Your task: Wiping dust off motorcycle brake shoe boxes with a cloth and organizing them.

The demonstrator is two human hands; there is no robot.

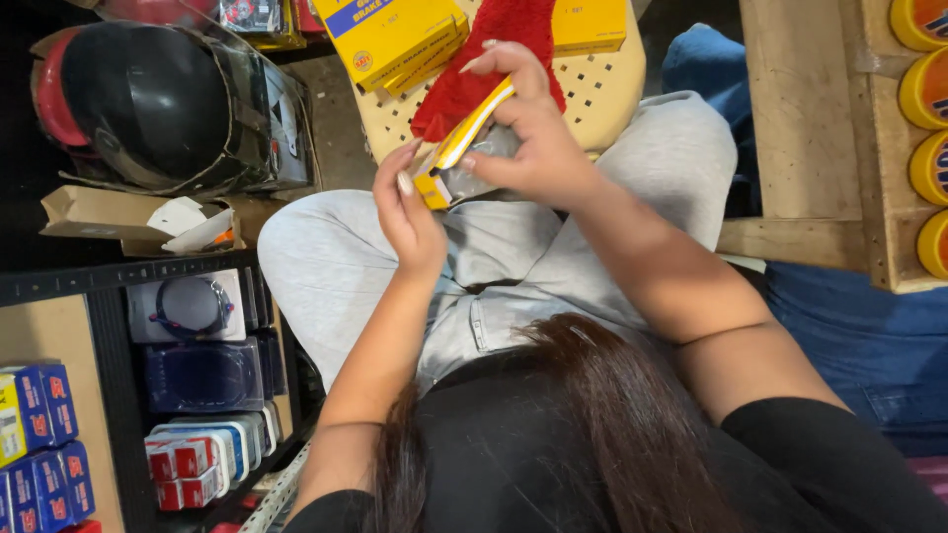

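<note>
Pinching a yellow-edged clear packet (464, 158) with both hands, left hand (410, 212) at its near corner, right hand (533, 133) clamped along it; possibly slipping onto the lap if either grip loosens.

Spare-parts shop: shelves of small boxed parts (188, 464), stacked yellow boxes (395, 39), helmet (148, 99).

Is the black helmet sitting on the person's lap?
No, the black helmet sits in a box on the floor beside the lap.

Both hands (474, 168) grip yellow-edged clear packet (464, 163) over lap; red cloth (484, 59) behind.
</note>
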